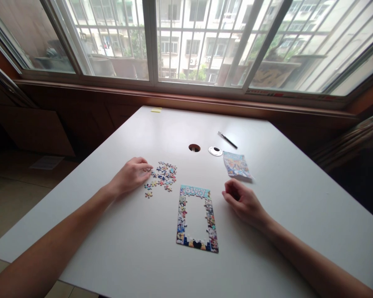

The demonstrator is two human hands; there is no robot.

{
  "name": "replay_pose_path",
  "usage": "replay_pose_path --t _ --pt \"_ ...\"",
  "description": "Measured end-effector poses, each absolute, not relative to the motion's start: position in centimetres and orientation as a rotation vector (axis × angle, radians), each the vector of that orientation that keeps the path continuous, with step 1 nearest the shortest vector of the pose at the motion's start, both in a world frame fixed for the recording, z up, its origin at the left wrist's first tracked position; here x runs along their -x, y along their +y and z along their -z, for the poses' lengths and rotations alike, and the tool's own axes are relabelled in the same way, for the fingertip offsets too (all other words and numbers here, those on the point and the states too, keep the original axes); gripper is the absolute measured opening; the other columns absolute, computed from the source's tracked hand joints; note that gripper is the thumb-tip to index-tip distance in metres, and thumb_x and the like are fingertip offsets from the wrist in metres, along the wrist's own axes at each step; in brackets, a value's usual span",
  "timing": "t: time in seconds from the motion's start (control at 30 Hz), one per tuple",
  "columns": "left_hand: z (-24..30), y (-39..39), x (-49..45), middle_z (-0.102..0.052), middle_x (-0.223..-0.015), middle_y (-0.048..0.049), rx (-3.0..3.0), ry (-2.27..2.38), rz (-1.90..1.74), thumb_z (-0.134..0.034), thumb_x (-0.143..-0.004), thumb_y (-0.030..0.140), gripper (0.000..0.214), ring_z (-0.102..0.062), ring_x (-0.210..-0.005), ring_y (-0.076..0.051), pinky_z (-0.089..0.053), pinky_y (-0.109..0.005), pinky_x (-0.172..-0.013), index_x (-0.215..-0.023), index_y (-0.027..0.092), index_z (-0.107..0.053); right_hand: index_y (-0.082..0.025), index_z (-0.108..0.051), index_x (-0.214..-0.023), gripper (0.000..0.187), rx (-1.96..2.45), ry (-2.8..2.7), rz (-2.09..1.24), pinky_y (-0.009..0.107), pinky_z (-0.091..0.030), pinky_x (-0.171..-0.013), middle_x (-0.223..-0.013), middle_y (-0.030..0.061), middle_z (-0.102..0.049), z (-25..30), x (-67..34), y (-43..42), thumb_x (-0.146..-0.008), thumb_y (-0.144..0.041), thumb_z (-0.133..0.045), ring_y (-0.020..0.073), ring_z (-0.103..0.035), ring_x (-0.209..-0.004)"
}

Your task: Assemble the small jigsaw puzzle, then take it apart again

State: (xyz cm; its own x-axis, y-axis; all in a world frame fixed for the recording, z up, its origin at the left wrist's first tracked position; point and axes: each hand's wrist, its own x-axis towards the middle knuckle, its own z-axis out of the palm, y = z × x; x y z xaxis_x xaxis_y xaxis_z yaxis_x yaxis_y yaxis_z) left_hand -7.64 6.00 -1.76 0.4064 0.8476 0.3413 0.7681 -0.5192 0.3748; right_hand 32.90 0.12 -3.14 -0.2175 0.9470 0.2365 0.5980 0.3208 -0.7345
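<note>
My left hand (133, 174) rests at the left edge of a loose heap of jigsaw puzzle pieces (164, 173). Its fingers are bent but apart, with the tips touching or just over the nearest pieces. To the right of the heap lies a puzzle frame (181, 219), its border filled with colourful cartoon pictures and its middle showing white tabletop. My right hand (244, 203) lies on the table right of the frame, fingers curled into a loose fist, and I see nothing in it. Just beyond it is a creased picture sheet (237, 164) with a similar cartoon print.
The white table (127, 248) has a round cable hole (194, 147), with its silver cover ring (215, 151) beside it. A black pen (228, 140) lies farther back. Yellow sticky notes (156, 110) sit at the far edge, below a barred window (192, 45).
</note>
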Motion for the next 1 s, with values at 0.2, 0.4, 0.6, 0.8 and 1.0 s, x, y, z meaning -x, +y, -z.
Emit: replay_pose_path --t 0.2,0.4,0.6,0.8,1.0 --pt "1.6 5.5 6.7 -0.067 -0.107 -0.0044 -2.619 1.371 -0.64 -0.058 -0.094 0.032 0.017 -0.057 -0.101 -0.023 -0.042 -0.04 -0.091 -0.1 0.026 -0.073 -0.022 -0.047 -0.08 0.014 1.372 -1.92 -0.679 0.027 -0.035 -0.057 -0.068 -0.003 -0.044 3.2 -33.0 0.0 -0.088 -0.027 -0.056 0.0139 -0.04 -0.062" --pt "1.4 5.6 7.3 -0.067 -0.111 -0.0044 -2.61 1.392 -0.612 -0.057 -0.095 0.032 0.015 -0.056 -0.107 -0.025 -0.037 -0.04 -0.093 -0.095 0.024 -0.07 -0.022 -0.046 -0.079 0.014 1.379 -1.914 -0.682 0.027 -0.034 -0.057 -0.068 -0.0031 -0.043 3.1 -32.9 0.0 -0.088 -0.027 -0.056 0.0138 -0.039 -0.061" --pt "1.5 6.0 7.8 -0.068 -0.11 -0.0041 -2.6 1.431 -0.693 -0.057 -0.096 0.034 0.017 -0.057 -0.106 -0.023 -0.035 -0.039 -0.093 -0.094 0.024 -0.07 -0.022 -0.046 -0.08 0.014 1.381 -1.915 -0.693 0.027 -0.034 -0.057 -0.068 -0.003 -0.043 3.1 -33.0 0.0 -0.089 -0.027 -0.056 0.0138 -0.039 -0.062" --pt "1.3 5.8 7.8 -0.069 -0.108 -0.004 -2.635 1.421 -0.696 -0.064 -0.092 0.042 0.02 -0.058 -0.104 -0.023 -0.034 -0.038 -0.092 -0.091 0.023 -0.069 -0.022 -0.047 -0.08 0.014 1.38 -1.916 -0.7 0.027 -0.035 -0.058 -0.069 -0.0031 -0.043 3.1 -33.1 -0.1 -0.089 -0.028 -0.056 0.0136 -0.039 -0.061" --pt "1.1 5.7 7.9 -0.07 -0.103 -0.004 -2.652 1.409 -0.688 -0.065 -0.091 0.043 0.022 -0.06 -0.101 -0.023 -0.034 -0.039 -0.091 -0.084 0.022 -0.067 -0.022 -0.046 -0.08 0.015 1.379 -1.922 -0.692 0.027 -0.036 -0.058 -0.069 -0.0023 -0.043 3.1 -33.1 -0.1 -0.09 -0.03 -0.055 0.0142 -0.04 -0.062"
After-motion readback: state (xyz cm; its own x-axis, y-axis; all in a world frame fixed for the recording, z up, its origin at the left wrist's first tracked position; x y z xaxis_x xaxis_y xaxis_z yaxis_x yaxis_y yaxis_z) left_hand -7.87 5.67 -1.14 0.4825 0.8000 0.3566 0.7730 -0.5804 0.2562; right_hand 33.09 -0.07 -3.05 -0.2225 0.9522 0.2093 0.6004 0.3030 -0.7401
